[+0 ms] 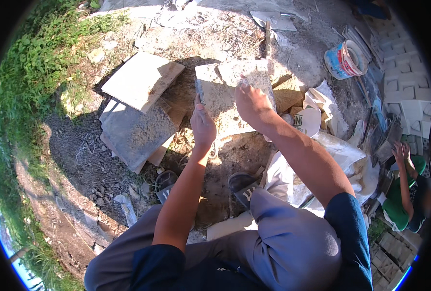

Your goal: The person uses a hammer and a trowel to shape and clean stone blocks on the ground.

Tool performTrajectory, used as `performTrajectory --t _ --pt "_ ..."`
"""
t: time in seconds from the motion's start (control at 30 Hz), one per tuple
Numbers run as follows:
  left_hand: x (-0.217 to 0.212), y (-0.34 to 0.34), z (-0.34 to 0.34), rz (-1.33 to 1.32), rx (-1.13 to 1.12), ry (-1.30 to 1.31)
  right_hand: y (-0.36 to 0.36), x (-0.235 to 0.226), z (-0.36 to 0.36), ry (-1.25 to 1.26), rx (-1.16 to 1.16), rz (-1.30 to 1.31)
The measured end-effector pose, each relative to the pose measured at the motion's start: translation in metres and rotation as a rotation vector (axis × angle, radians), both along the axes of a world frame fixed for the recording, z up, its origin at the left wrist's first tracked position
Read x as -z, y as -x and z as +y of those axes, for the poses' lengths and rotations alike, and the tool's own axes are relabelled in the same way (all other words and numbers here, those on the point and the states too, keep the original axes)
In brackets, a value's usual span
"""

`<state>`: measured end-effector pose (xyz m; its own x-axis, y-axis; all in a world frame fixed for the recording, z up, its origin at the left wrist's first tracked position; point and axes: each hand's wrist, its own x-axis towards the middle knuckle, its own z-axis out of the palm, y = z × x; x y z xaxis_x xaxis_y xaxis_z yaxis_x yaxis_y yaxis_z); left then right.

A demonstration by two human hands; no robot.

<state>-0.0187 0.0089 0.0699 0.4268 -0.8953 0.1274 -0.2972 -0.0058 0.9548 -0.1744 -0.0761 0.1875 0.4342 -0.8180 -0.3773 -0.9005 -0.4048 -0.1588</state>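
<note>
A square, pale stone slab point(220, 109), crusted with dirt, is tilted up in front of me. My left hand point(204, 125) grips its left edge, the thumb along the near side. Over the slab's upper right part, my right hand point(253, 104) is curled closed, knuckles up; anything inside its fingers is hidden. To the left lies a pile of similar slabs: a pale, sunlit slab point(140, 80) on top and a greyish slab point(140, 131) below it, dusted with soil.
White plastic sacks point(341, 155) lie crumpled at my right. A blue, white and red bucket point(344, 60) stands farther back. Stacked pale blocks point(407, 72) line the far right, where another person point(407, 189) in green is at work. Green plants point(36, 68) border the left.
</note>
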Motion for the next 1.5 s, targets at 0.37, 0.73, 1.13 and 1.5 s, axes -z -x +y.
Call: performTrajectory --t 0.37,0.73,1.13,1.5 --pt "-0.01 0.006 0.0 -0.04 -0.027 0.03 0.009 -0.026 -0.013 0.157 0.027 -0.001" --pt "0.008 -0.003 0.005 -0.004 -0.123 0.022 -0.059 -0.028 0.021 -0.082 -0.033 0.091" --pt "0.01 -0.001 0.003 -0.063 -0.107 0.084 0.014 -0.027 -0.018 0.097 0.135 0.195" --pt "0.001 0.007 0.004 -0.075 -0.092 0.024 -0.014 0.014 -0.003 0.299 -0.138 0.024"
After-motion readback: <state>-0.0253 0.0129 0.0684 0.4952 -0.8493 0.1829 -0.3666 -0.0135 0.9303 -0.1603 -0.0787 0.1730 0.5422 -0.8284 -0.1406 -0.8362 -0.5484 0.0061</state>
